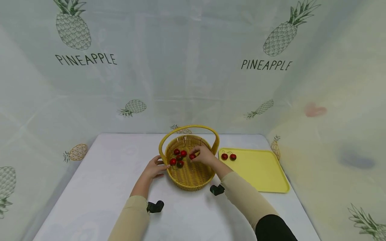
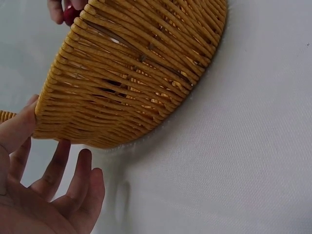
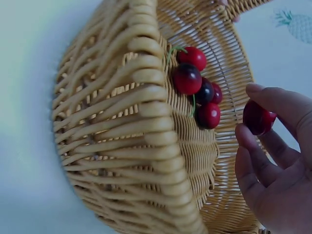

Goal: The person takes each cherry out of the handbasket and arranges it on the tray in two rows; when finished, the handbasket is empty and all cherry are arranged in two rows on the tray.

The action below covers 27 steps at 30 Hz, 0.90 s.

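The woven basket [image 2: 131, 68] looks golden yellow from the head, browner from the left wrist and paler tan from the right, its surface patterned in close ridges. The cherries [image 3: 208, 116] run from bright red to nearly black, some shading between both, with green stems [image 3: 194, 105]. The tray [image 1: 256, 170] is plain yellow, the desk [image 1: 111, 167] white, the sleeves [image 1: 245, 195] beige. Dark-lined pineapples [image 1: 73, 31], some filled orange-yellow, and black "PINEAPPLE" lettering [image 1: 85, 59] pattern the pale grey-white backdrop [image 1: 193, 73].
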{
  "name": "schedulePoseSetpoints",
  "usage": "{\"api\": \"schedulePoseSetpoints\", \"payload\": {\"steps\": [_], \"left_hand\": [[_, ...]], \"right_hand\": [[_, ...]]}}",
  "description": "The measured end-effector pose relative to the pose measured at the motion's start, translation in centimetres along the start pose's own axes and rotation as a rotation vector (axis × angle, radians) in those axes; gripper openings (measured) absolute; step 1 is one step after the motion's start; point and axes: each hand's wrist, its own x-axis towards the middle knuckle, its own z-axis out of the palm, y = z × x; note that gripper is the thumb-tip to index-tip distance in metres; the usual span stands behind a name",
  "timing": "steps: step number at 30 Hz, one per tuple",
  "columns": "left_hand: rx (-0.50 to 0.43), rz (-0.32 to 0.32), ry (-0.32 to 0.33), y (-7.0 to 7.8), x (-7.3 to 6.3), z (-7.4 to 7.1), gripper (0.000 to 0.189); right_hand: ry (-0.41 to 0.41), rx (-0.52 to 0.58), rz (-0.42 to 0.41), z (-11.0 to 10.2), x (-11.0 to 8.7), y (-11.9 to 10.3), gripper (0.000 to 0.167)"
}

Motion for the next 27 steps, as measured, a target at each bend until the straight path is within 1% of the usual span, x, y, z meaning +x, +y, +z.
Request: {"api": "schedulePoseSetpoints", "payload": {"steps": [4,8,13,20,27], "left_hand": [[0.004,0.006,-0.007,0.0,0.0,0.0,0.054],[0.006,0.005,-0.006,0.1,0.0,0.0,0.056],[0.005,0.003,-0.012,0.0,0.1,-0.1,0.055],[0.005,0.004,-0.016,0.1,0.2,0.0,0.056],[0.005,0.000,-0.007,0.0,0.3,0.0,0.053]], "right_hand": [[-0.003,-0.001,-0.007,-0.2,-0.6,0.1,0.026],[-0.003,-0.030,-0.023,-0.5,-1.2,0.1,0.023],[-0.030,-0.038,-0.042,-1.2,-2.2,0.2,0.023],[-0.074,-0.029,-0.024,-2.2,-4.0,0.3,0.022],[-0.124,0.007,-0.025,-3.2,-5.4,0.8,0.025]]}}
